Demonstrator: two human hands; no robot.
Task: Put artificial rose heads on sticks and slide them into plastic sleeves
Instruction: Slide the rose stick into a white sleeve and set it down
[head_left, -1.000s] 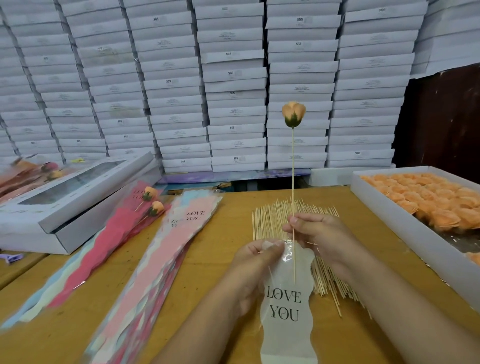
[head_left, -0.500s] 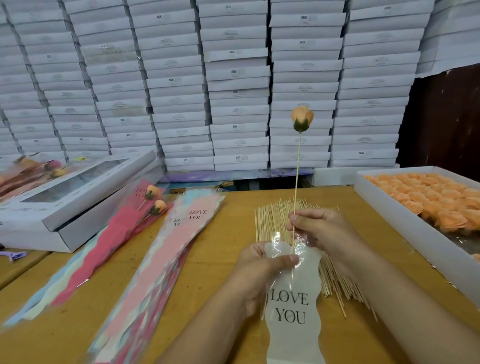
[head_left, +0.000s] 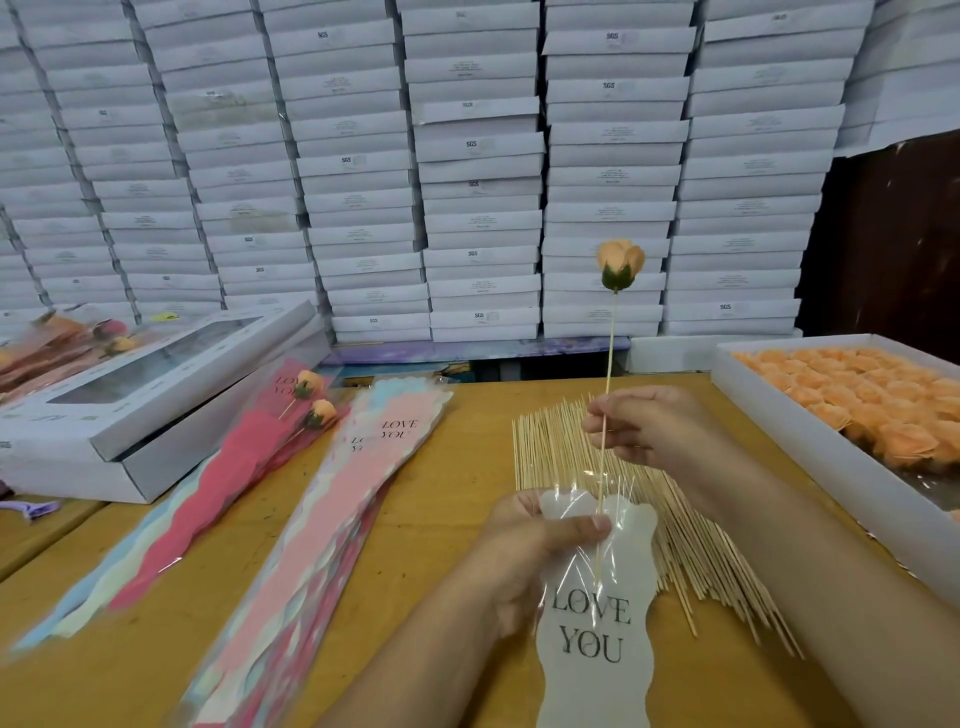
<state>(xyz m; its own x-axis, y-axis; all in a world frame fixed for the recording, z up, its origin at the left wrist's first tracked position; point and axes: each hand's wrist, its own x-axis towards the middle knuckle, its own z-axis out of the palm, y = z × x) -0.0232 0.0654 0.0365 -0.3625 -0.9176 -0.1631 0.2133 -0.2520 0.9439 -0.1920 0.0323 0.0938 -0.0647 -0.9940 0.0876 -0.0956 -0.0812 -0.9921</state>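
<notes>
An orange rose head (head_left: 621, 264) sits on top of a thin wooden stick (head_left: 610, 353) held nearly upright. My right hand (head_left: 649, 431) pinches the stick at its middle. The stick's lower end is inside the mouth of a white plastic sleeve (head_left: 592, 644) printed "LOVE YOU". My left hand (head_left: 524, 551) grips the sleeve's top edge with the thumb across it. A pile of loose sticks (head_left: 675, 540) lies on the table under both hands.
A white tray of orange rose heads (head_left: 852, 395) stands at the right. Stacked empty sleeves (head_left: 332, 525) lie left of centre, with two sleeved roses (head_left: 317, 410) beside a windowed white box (head_left: 150, 379). White boxes (head_left: 478, 166) are stacked along the back.
The rose on its stick has come down and its lower end has gone further into the sleeve. My left hand still holds the sleeve's mouth.
</notes>
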